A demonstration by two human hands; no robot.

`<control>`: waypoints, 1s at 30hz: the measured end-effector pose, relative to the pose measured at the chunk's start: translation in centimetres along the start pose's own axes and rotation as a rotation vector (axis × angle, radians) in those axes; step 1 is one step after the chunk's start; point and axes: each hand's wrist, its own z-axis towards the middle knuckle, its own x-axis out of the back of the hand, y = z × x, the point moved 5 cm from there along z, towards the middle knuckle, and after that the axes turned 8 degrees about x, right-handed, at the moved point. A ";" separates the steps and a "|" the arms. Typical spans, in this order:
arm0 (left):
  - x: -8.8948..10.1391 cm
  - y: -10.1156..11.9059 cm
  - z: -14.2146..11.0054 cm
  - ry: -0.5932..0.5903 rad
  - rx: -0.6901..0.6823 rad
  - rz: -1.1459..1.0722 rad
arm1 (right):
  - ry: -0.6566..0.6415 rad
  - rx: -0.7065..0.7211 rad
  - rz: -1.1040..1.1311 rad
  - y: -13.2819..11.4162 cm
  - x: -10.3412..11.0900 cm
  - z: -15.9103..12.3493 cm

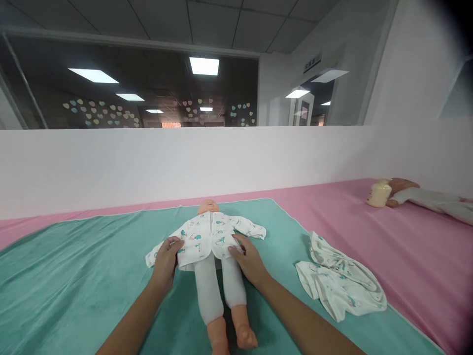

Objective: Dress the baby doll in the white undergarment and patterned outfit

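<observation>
A baby doll (214,276) lies on its back on a teal blanket (74,276), head away from me, feet toward me. It wears a white printed jacket (209,236) and white leggings. My left hand (166,259) rests on the jacket's left hem, with fingers curled onto the cloth. Fingers stretched flat, my right hand (247,259) lies on the jacket's right hem beside the doll's hip.
A crumpled white printed garment (338,281) lies on the blanket to the right. The blanket covers a pink surface (369,236). At the far right sit a cream bottle (379,194) and another doll (424,197). A white partition wall runs behind.
</observation>
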 end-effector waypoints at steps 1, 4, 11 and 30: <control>0.2 -0.2 0.1 0.044 -0.026 0.074 | 0.007 -0.007 -0.027 0.1 0.3 0.1; 0.5 -0.3 0.3 0.182 -0.186 0.331 | -0.005 -0.048 -0.087 0.2 1.0 0.2; -2.7 0.6 -2.7 0.003 -0.771 0.724 | -0.283 0.155 -0.086 -2.6 -0.1 -0.7; 3.4 -1.7 0.1 0.480 -0.226 0.429 | -0.144 0.189 -0.168 -2.7 -0.3 -0.3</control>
